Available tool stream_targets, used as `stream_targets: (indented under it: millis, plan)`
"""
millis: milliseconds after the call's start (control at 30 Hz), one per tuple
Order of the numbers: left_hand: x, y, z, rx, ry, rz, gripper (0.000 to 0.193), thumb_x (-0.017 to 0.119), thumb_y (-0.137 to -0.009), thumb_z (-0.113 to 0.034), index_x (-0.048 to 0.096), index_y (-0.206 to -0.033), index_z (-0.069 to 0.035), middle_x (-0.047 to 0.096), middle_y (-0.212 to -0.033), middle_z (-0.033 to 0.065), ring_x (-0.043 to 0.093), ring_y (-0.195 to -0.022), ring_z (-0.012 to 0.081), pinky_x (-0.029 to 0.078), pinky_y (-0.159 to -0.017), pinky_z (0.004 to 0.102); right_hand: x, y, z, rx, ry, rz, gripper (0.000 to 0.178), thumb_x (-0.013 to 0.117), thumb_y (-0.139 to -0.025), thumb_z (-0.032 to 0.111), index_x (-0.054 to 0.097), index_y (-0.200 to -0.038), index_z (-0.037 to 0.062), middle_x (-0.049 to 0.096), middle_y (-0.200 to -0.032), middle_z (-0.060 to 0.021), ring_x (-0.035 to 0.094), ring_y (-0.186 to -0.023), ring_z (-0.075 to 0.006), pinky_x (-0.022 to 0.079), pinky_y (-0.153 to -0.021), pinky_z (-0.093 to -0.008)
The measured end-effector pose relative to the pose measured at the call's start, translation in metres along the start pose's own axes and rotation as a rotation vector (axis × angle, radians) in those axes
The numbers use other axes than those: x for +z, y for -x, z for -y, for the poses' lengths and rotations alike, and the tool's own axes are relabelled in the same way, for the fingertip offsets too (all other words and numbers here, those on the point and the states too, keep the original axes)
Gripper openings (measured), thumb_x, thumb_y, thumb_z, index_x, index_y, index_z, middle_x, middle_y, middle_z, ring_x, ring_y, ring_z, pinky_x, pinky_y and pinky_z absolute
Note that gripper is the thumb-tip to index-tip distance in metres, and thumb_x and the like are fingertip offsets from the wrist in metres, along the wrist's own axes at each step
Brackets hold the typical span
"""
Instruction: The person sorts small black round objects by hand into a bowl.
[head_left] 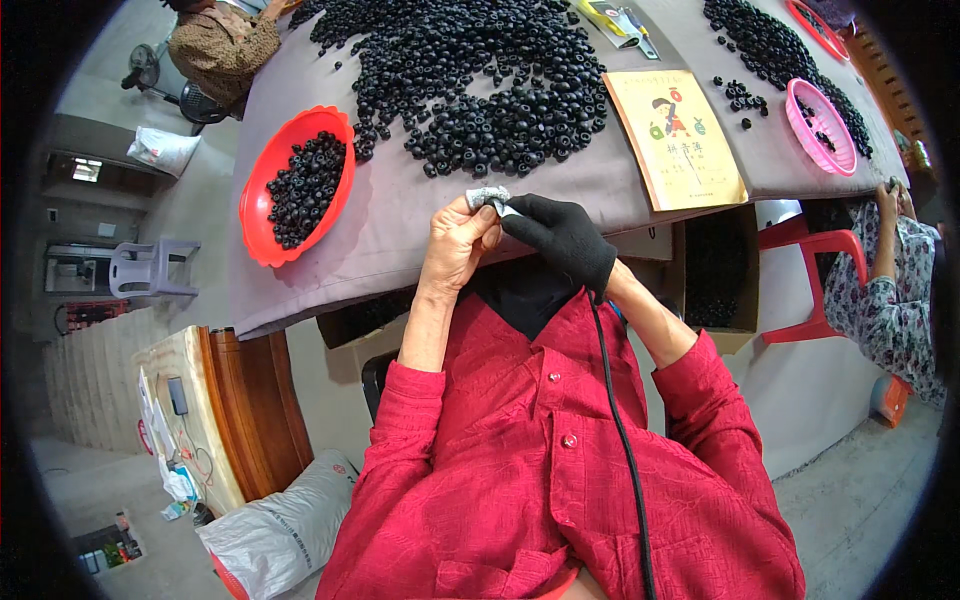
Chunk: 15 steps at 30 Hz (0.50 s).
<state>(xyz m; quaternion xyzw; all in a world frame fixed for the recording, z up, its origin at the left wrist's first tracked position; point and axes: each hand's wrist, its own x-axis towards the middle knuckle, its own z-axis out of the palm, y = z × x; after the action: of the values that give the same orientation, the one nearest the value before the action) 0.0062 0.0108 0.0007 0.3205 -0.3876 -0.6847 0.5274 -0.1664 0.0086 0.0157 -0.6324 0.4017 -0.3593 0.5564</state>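
My bare left hand (462, 245) is raised at the table's near edge, its thumb and fingers pressed together. A greyish-white wrap (487, 195) covers its index fingertip. My right hand (568, 243), in a black glove, meets it from the right and pinches a small pale end of the wrap. Whether anything else lies between the fingers is hidden. Beyond both hands, a wide heap of small black bead-like pieces (500, 130), several showing holes, spreads over the grey-covered table (390, 220). To the left stands a red scalloped basket (262, 215) partly filled with the same pieces.
A yellow booklet (675, 140) lies right of the heap, with a yellow-and-clear package (620, 28) beyond it. Farther right sit a pink basket (820, 128) and more black pieces. Other people work at the far left and right. A red chair (815, 280) stands at right.
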Motion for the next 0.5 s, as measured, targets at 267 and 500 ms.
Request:
stream_targets:
  millis: [267, 500]
  plan:
    - [0.0032, 0.0015, -0.0016, 0.01, -0.066, -0.026, 0.013, 0.056, -0.086, -0.009, 0.061, -0.095, -0.001, 0.053, -0.065, -0.0014, 0.044, -0.054, 0.0053, 0.034, -0.049, 0.0183, 0.0009, -0.0006, -0.0028, -0.004, -0.042, -0.001, 0.038, 0.058, -0.084, 0.031, 0.059, -0.108, 0.0017, 0.065, -0.092, -0.013, 0.06, -0.083, -0.0143, 0.047, -0.075, -0.0296]
    - [0.0049, 0.0025, -0.0032, -0.006, -0.08, -0.038, 0.013, 0.057, -0.086, -0.008, 0.061, -0.096, 0.0, 0.055, -0.067, -0.0012, 0.045, -0.055, 0.0057, 0.036, -0.052, 0.0189, -0.0002, -0.0007, 0.0017, 0.001, -0.075, -0.008, 0.036, 0.059, -0.084, 0.028, 0.059, -0.107, 0.0002, 0.065, -0.091, -0.0113, 0.058, -0.082, -0.0122, 0.047, -0.074, -0.0287]
